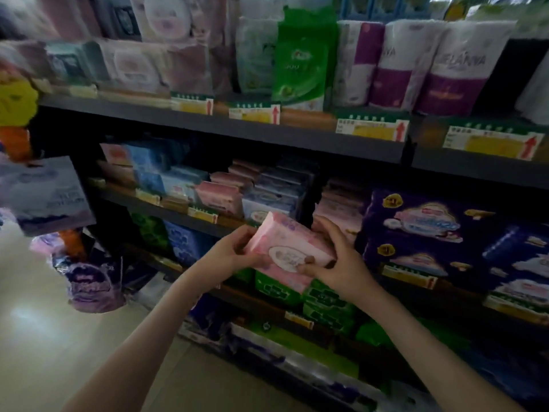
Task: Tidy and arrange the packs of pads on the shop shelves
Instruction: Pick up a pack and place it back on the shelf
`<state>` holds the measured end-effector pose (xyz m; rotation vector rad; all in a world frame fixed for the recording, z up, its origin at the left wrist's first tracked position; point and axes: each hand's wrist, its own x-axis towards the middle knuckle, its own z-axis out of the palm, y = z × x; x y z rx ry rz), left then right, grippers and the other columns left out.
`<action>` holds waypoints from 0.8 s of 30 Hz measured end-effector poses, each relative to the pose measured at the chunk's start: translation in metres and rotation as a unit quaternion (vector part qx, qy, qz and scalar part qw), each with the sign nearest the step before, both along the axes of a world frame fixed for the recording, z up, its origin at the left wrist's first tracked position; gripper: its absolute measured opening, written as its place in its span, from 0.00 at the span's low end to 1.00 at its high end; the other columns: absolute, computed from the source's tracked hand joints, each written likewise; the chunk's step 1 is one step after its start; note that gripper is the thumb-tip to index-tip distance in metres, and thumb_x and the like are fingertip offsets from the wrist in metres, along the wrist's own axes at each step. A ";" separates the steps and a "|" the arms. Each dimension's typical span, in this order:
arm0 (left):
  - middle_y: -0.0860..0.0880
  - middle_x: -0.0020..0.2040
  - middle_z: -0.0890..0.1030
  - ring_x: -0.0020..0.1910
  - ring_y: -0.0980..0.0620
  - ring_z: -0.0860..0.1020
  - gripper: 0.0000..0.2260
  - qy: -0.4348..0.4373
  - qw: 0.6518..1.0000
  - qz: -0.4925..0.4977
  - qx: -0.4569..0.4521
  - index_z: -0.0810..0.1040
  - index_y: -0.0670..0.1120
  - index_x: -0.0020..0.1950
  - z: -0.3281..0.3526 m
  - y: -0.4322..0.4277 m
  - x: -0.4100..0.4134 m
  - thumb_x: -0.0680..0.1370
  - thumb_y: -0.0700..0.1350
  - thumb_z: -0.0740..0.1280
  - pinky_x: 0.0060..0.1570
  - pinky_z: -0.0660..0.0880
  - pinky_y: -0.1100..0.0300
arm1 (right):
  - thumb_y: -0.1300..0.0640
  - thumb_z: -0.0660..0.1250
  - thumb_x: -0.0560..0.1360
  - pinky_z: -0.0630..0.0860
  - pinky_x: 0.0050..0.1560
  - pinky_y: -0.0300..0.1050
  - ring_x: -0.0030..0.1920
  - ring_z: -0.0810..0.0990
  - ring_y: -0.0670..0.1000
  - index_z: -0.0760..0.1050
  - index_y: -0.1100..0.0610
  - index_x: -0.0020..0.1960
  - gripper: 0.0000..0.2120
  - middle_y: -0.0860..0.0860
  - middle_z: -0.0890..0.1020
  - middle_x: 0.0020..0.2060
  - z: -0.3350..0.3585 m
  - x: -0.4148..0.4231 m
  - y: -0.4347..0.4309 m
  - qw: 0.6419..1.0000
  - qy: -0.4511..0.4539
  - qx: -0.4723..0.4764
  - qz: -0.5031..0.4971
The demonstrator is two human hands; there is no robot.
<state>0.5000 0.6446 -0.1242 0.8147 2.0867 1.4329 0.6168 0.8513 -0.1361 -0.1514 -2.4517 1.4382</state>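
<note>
I see two hands on one pink pack, held in the air just in front of the middle shelf, near the centre of my view. The pack is tilted, its left end higher and farther, and its one oval label faces me. The left hand grips the left end with its fingers curled round the edge. The right hand holds the right end, thumb pressed on the front beside the label and fingers wrapped behind. I cannot tell whether the pack touches the stock behind it.

Behind the pack, on the middle shelf, stand stacks of pink packs and blue packs; motion blur stops me counting them. To the right are large dark purple packs, with two printed faces clear, one above the other. Below the hands lie green packs.

On the front edge of the upper shelf I count four yellow price tags, each with one red arrow. On that shelf stand three purple-and-white paper rolls side by side, with one bright green pack to their left. Far left, one purple bag hangs beside the shelving.
</note>
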 end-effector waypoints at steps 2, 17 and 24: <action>0.49 0.51 0.81 0.53 0.46 0.79 0.16 -0.024 0.999 -0.024 0.025 0.77 0.52 0.56 -0.004 0.000 -0.011 0.70 0.46 0.75 0.57 0.75 0.48 | 0.52 0.78 0.65 0.73 0.59 0.41 0.62 0.71 0.43 0.62 0.39 0.67 0.37 0.38 0.70 0.60 0.004 -0.010 0.002 0.998 -0.040 0.038 0.015; 0.47 0.67 0.71 0.67 0.47 0.67 0.23 0.362 0.907 0.182 -0.117 0.66 0.47 0.72 -0.044 -0.046 -0.111 0.78 0.46 0.66 0.62 0.64 0.56 | 0.58 0.69 0.68 0.69 0.60 0.44 0.61 0.65 0.41 0.66 0.48 0.63 0.26 0.37 0.63 0.55 0.001 -0.121 -0.054 0.966 0.208 0.152 -0.025; 0.42 0.66 0.74 0.64 0.40 0.72 0.27 0.516 0.836 0.116 -0.149 0.68 0.43 0.71 -0.041 -0.067 -0.181 0.73 0.43 0.67 0.60 0.69 0.43 | 0.64 0.75 0.68 0.68 0.52 0.27 0.57 0.67 0.40 0.67 0.48 0.62 0.29 0.44 0.67 0.55 0.007 -0.170 -0.082 0.961 0.198 0.114 -0.155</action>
